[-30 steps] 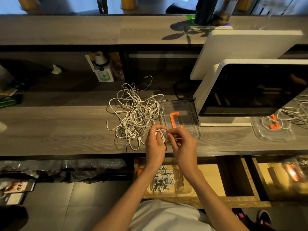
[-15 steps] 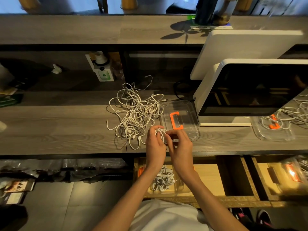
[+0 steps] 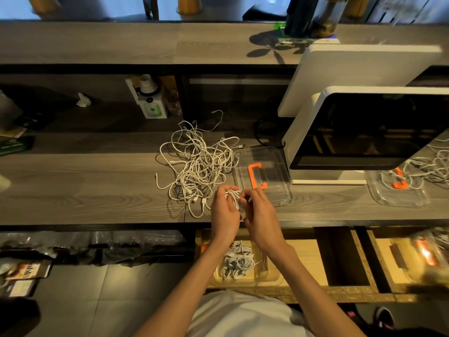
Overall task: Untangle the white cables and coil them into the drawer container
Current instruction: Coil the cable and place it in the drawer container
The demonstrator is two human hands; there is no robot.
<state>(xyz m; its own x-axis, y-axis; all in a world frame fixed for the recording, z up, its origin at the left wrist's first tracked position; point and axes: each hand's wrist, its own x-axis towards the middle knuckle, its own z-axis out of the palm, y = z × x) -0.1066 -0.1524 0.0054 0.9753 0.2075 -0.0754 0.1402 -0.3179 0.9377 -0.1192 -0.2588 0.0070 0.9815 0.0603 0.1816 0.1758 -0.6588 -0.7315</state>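
A tangle of white cables [image 3: 198, 164] lies on the grey wooden counter. Just in front of it my left hand [image 3: 224, 215] grips a small coil of white cable [image 3: 233, 196], and my right hand [image 3: 260, 215] pinches the same coil's strand from the right. Below the counter edge an open wooden drawer [image 3: 303, 254] holds a clear container [image 3: 269, 276] with several coiled white cables [image 3: 237, 262] inside, partly hidden by my forearms.
A clear lid with an orange handle [image 3: 257, 175] lies right of the tangle. A white monitor [image 3: 364, 132] stands at the right, with another clear lid and loose cables [image 3: 401, 183] beyond it. A second open drawer [image 3: 413, 259] is at far right.
My right hand has shifted slightly around the coil, its fingers working at the strand. The left hand has kept its hold in almost the same place.
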